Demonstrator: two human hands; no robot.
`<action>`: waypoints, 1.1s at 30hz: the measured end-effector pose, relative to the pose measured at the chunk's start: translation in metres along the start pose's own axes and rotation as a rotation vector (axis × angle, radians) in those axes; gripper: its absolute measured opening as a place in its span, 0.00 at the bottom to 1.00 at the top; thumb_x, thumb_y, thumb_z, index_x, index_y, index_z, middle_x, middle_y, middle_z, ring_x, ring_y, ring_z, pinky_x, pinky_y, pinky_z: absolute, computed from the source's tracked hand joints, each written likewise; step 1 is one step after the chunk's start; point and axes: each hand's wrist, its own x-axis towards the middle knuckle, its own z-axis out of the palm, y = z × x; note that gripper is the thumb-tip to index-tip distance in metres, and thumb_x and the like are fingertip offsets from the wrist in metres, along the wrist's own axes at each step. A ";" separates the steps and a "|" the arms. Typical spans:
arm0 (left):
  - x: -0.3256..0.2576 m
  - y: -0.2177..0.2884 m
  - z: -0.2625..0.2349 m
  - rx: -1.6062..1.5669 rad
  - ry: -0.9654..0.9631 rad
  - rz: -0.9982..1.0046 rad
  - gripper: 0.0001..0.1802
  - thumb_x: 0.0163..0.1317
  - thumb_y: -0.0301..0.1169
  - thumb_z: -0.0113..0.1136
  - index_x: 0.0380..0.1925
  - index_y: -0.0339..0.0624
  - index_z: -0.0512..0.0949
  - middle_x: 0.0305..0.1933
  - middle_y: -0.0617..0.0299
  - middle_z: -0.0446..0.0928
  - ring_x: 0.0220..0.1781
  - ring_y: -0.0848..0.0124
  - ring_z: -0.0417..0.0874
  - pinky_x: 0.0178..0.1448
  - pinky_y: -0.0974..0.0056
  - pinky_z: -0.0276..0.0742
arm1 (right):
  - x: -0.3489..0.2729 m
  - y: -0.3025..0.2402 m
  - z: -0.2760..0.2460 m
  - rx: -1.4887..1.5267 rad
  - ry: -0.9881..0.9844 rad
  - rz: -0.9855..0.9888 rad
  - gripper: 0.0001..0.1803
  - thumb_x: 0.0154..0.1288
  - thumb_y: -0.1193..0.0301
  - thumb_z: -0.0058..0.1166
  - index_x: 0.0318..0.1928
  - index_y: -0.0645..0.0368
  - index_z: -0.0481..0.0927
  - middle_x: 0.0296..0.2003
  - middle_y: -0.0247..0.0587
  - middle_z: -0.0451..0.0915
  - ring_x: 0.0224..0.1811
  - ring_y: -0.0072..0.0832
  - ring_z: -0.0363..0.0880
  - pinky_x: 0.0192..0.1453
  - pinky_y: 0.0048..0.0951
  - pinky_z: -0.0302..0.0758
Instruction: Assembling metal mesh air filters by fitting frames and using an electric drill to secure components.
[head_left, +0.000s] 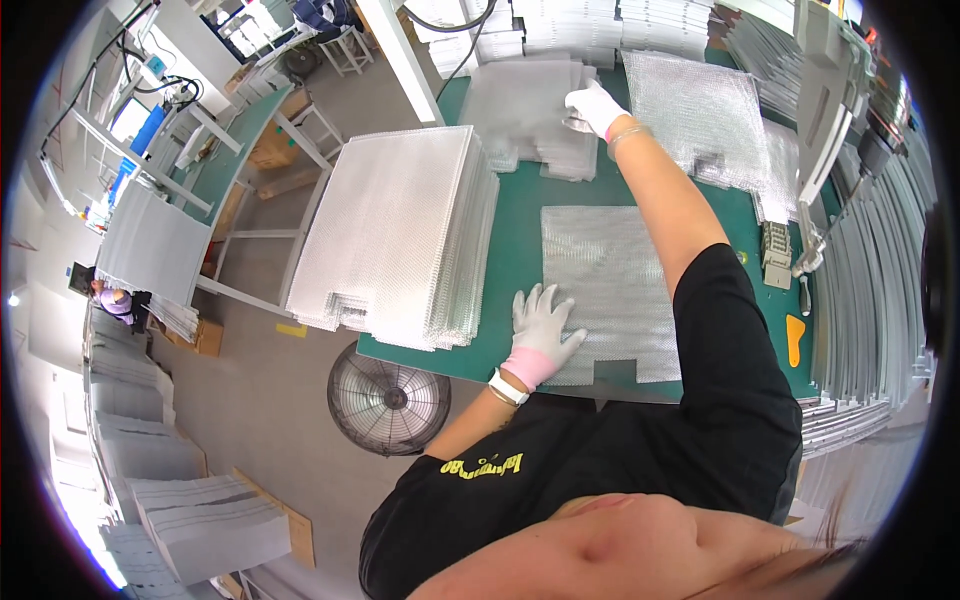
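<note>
My left hand (541,335), in a pale glove with a pink cuff, lies with its fingers spread on the left edge of a silver mesh sheet (610,260). That sheet rests flat on the green table (515,240), with a notch in its near edge. My right arm reaches to the far side. There my right hand (592,108), gloved too, is closed at the right edge of a thin translucent grey sheet (520,95), which looks blurred. More such sheets lie beneath it. To the right of that hand is a pile of silver mesh sheets (695,110).
A tall stack of white mesh panels (390,220) stands left on the table. A drill-like machine (880,130), a grey block (776,255) and an orange scraper (795,340) are at the right. A floor fan (395,398) stands below the left edge. Another person (118,300) sits far left.
</note>
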 end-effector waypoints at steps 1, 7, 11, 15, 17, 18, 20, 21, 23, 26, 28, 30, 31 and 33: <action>-0.004 -0.005 0.000 0.003 0.015 -0.036 0.34 0.61 0.52 0.61 0.61 0.43 0.77 0.72 0.42 0.63 0.78 0.43 0.55 0.81 0.37 0.39 | -0.010 0.000 0.031 -0.123 0.051 -0.023 0.38 0.63 0.75 0.60 0.71 0.57 0.59 0.58 0.48 0.71 0.47 0.35 0.80 0.53 0.42 0.85; -0.003 -0.003 0.002 0.008 0.037 -0.021 0.33 0.61 0.53 0.62 0.61 0.44 0.77 0.72 0.42 0.64 0.78 0.42 0.56 0.81 0.37 0.40 | -0.007 -0.009 0.020 -0.003 -0.013 -0.197 0.43 0.64 0.83 0.54 0.77 0.52 0.54 0.58 0.47 0.73 0.47 0.33 0.79 0.54 0.36 0.82; -0.001 -0.004 -0.001 0.031 0.002 -0.026 0.33 0.61 0.53 0.62 0.61 0.45 0.78 0.72 0.43 0.64 0.78 0.41 0.55 0.81 0.37 0.39 | -0.005 -0.017 0.020 0.159 -0.116 -0.468 0.47 0.64 0.86 0.51 0.80 0.47 0.50 0.59 0.45 0.75 0.47 0.29 0.79 0.52 0.29 0.80; 0.002 -0.002 -0.014 0.061 -0.053 -0.031 0.33 0.61 0.53 0.61 0.61 0.46 0.78 0.74 0.43 0.62 0.79 0.41 0.53 0.81 0.36 0.39 | -0.016 -0.038 0.018 0.050 -0.184 -0.608 0.37 0.66 0.83 0.52 0.76 0.54 0.63 0.55 0.43 0.78 0.46 0.24 0.78 0.50 0.24 0.78; 0.002 0.000 -0.019 0.063 -0.063 -0.020 0.33 0.61 0.53 0.62 0.62 0.46 0.77 0.75 0.43 0.59 0.79 0.40 0.52 0.81 0.36 0.38 | -0.024 -0.048 0.017 -0.062 -0.196 -0.649 0.36 0.67 0.81 0.52 0.75 0.53 0.63 0.55 0.43 0.78 0.45 0.24 0.78 0.50 0.24 0.78; 0.002 0.001 -0.022 0.066 -0.060 -0.025 0.33 0.61 0.53 0.62 0.62 0.46 0.77 0.75 0.43 0.59 0.79 0.40 0.52 0.81 0.36 0.38 | -0.027 -0.052 0.017 -0.177 -0.204 -0.688 0.35 0.68 0.79 0.51 0.75 0.53 0.64 0.54 0.42 0.78 0.44 0.24 0.77 0.49 0.24 0.78; 0.000 0.005 -0.027 0.056 0.089 0.017 0.35 0.59 0.50 0.65 0.63 0.46 0.75 0.75 0.42 0.58 0.79 0.39 0.52 0.81 0.37 0.39 | -0.030 -0.058 0.006 -0.346 -0.168 -0.664 0.34 0.69 0.76 0.52 0.75 0.52 0.64 0.57 0.42 0.77 0.45 0.24 0.77 0.50 0.26 0.79; 0.001 0.007 -0.031 0.057 0.092 0.014 0.35 0.59 0.50 0.65 0.63 0.46 0.75 0.75 0.42 0.58 0.79 0.39 0.52 0.81 0.37 0.39 | -0.031 -0.060 0.002 -0.515 -0.129 -0.638 0.33 0.69 0.73 0.53 0.74 0.52 0.65 0.59 0.42 0.75 0.46 0.25 0.77 0.51 0.29 0.80; 0.001 0.009 -0.045 0.016 0.185 0.071 0.36 0.58 0.48 0.66 0.65 0.45 0.73 0.75 0.42 0.57 0.78 0.39 0.54 0.80 0.35 0.42 | -0.031 -0.055 -0.005 -0.395 -0.094 -0.406 0.34 0.69 0.69 0.54 0.75 0.49 0.64 0.60 0.40 0.75 0.50 0.27 0.77 0.53 0.32 0.80; -0.007 0.013 -0.065 -0.055 0.261 0.091 0.36 0.57 0.46 0.68 0.64 0.44 0.73 0.74 0.42 0.58 0.77 0.39 0.54 0.80 0.35 0.43 | -0.034 -0.043 0.008 -0.223 -0.003 -0.104 0.33 0.71 0.60 0.54 0.74 0.46 0.62 0.65 0.41 0.71 0.57 0.36 0.75 0.58 0.43 0.81; -0.010 0.019 -0.076 -0.082 0.282 0.096 0.34 0.55 0.41 0.70 0.63 0.44 0.74 0.74 0.41 0.60 0.77 0.38 0.55 0.80 0.37 0.45 | -0.031 -0.031 0.015 -0.320 0.120 -0.173 0.31 0.74 0.58 0.50 0.73 0.47 0.62 0.68 0.44 0.67 0.60 0.42 0.74 0.61 0.48 0.79; -0.016 0.022 -0.080 -0.105 0.287 0.120 0.33 0.56 0.39 0.69 0.62 0.44 0.74 0.74 0.42 0.60 0.77 0.38 0.56 0.80 0.37 0.48 | -0.023 -0.034 0.006 -0.260 0.117 -0.195 0.33 0.73 0.54 0.51 0.74 0.48 0.60 0.69 0.49 0.64 0.61 0.47 0.73 0.63 0.50 0.78; -0.021 0.020 -0.081 -0.099 0.290 0.117 0.33 0.56 0.39 0.69 0.62 0.44 0.74 0.74 0.42 0.60 0.77 0.38 0.56 0.80 0.37 0.48 | -0.018 -0.041 -0.001 -0.163 0.041 -0.107 0.36 0.72 0.53 0.53 0.75 0.49 0.59 0.70 0.51 0.63 0.62 0.48 0.73 0.64 0.50 0.78; -0.029 0.017 -0.080 -0.173 0.276 0.122 0.32 0.56 0.37 0.68 0.62 0.44 0.73 0.74 0.42 0.61 0.77 0.38 0.56 0.79 0.38 0.50 | -0.012 -0.057 -0.008 0.045 -0.053 0.070 0.39 0.69 0.50 0.57 0.73 0.55 0.63 0.69 0.55 0.64 0.61 0.50 0.73 0.64 0.50 0.77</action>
